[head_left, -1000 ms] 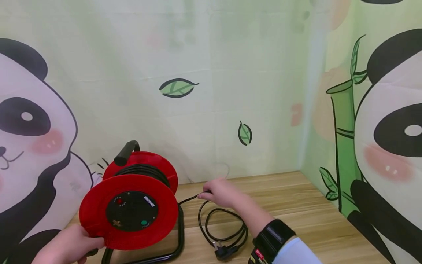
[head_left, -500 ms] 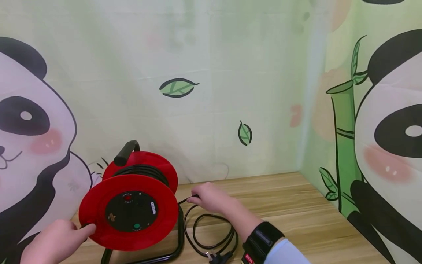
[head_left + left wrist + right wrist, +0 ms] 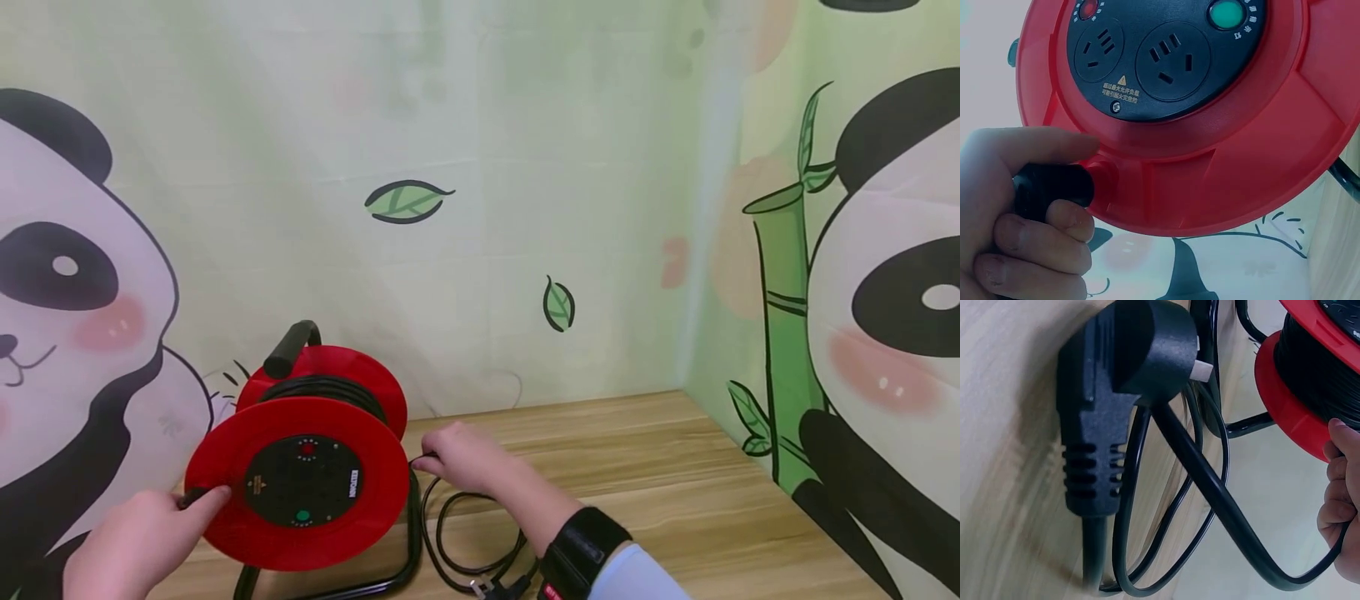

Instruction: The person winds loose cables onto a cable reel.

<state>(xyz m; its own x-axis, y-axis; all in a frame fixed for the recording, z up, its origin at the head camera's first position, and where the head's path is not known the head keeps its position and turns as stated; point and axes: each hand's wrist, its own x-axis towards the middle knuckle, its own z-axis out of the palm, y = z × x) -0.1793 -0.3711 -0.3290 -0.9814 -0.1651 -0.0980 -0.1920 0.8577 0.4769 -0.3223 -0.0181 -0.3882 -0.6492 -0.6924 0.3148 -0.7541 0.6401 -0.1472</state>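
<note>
A red cable reel (image 3: 300,483) stands on a black tube frame (image 3: 337,583) at the near left of the wooden table (image 3: 675,483), close to the panda backdrop (image 3: 75,292). Its front disc faces the viewer, with a black socket panel (image 3: 1160,56) in the middle that carries a red lamp (image 3: 1088,9) and a green button (image 3: 1227,12). Black cord is wound between the two red discs, and a black carry grip (image 3: 288,350) sticks up at the far left top.

The left hand (image 3: 138,542) is at the left rim of the front disc. In the left wrist view its thumb and curled fingers (image 3: 1041,244) wrap a short black knob (image 3: 1054,187) that juts from the disc's edge, so the reel lies just right of this hand and touches it through the knob.

The right hand (image 3: 465,458) sits just right of the reel, near the gap between the discs. Its fingers are curled round the black cord (image 3: 1229,506) where the cord leaves the drum. From the hand the cord falls in loose loops (image 3: 472,542) on the table, near side, and ends in a black plug (image 3: 1116,406) lying flat on the wood, just near of the hand and beside the frame. A black wrist strap (image 3: 581,554) and a pale sleeve (image 3: 637,579) show at the right forearm.
</note>
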